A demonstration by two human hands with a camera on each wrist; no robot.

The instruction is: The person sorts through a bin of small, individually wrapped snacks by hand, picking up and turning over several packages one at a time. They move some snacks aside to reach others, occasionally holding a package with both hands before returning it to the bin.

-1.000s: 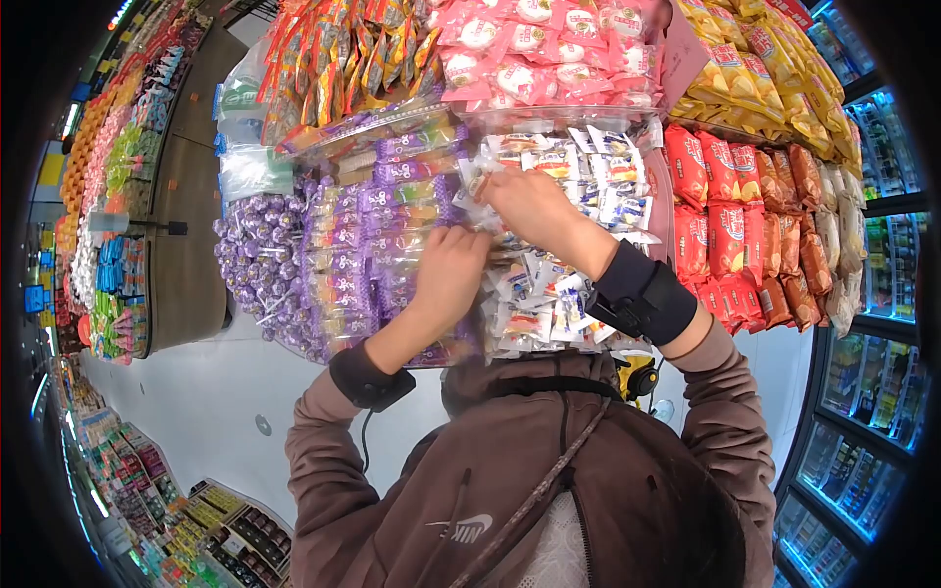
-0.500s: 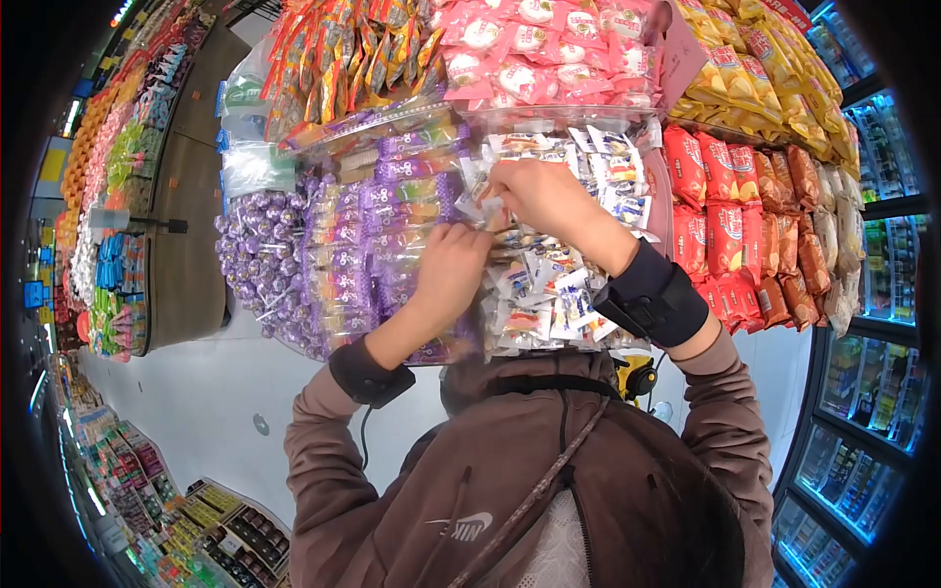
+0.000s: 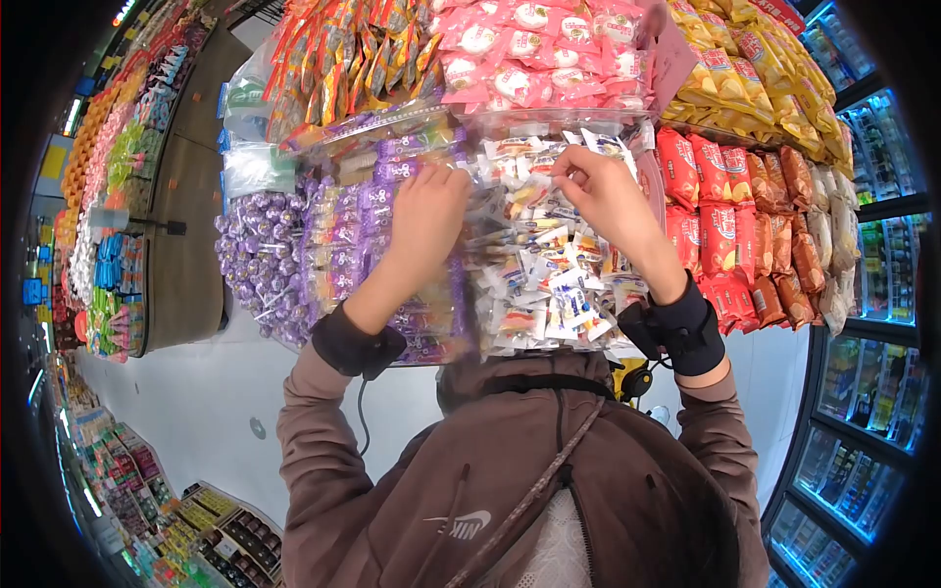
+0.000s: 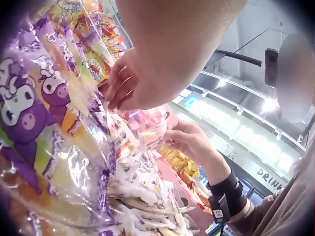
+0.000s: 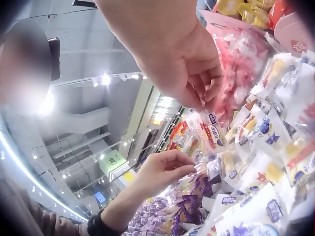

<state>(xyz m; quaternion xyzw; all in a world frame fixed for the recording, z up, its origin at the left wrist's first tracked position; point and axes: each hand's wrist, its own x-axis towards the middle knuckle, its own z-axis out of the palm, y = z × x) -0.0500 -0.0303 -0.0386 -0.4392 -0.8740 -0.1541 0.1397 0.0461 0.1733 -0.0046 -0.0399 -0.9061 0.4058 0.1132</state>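
Small white snack packets (image 3: 549, 284) with clear ends lie heaped in the middle bin. Over their far part is my right hand (image 3: 613, 196), thumb and fingertips pinching the end of one white packet (image 5: 209, 132), which hangs beneath them in the right wrist view. My left hand (image 3: 429, 216) hovers at the border with the purple jelly packs (image 3: 338, 235). Its fingers are loosely bent with nothing seen between them, as the right wrist view also shows of this left hand (image 5: 165, 172). Cartoon faces mark the purple packs (image 4: 56, 93) in the left wrist view.
Purple-wrapped lollipops (image 3: 260, 245) fill the left bin. Red packs (image 3: 725, 235) stand on the right beyond a pink divider (image 3: 655, 176). Behind a clear ledge (image 3: 564, 120) lie pink bags (image 3: 549, 59), with yellow bags (image 3: 765, 78) to their right.
Both hands were close together over the white packets. Now they have parted: the left has moved left and away from the body, the right has shifted right, its fingers at a packet.
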